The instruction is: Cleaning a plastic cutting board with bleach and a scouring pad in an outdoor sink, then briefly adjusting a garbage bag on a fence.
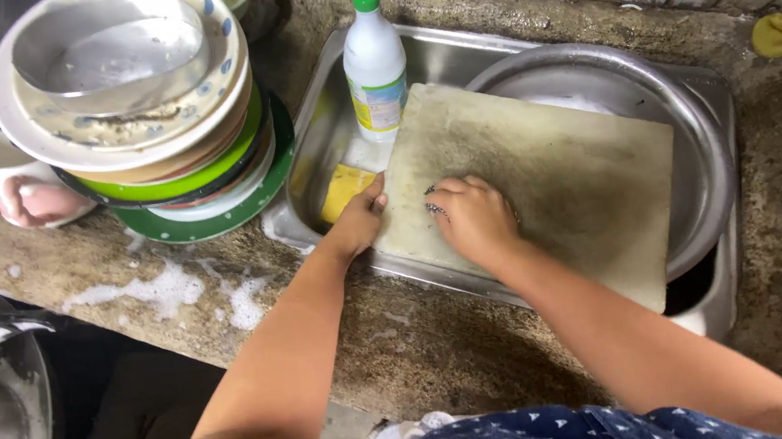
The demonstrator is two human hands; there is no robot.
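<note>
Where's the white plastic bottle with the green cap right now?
In the head view, the white plastic bottle with the green cap stands upright at the steel sink's back left corner, just beyond the pale cutting board and above the yellow sponge.

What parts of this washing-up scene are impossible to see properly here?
Head view:
- Scrubber: mostly hidden under the right hand.
- Yellow sponge: partly covered by the left hand.
- Metal bowl: its inside is hidden by the cutting board.
- Lower plates: only their rims show.
- Mug: cut off by the stack.
</note>
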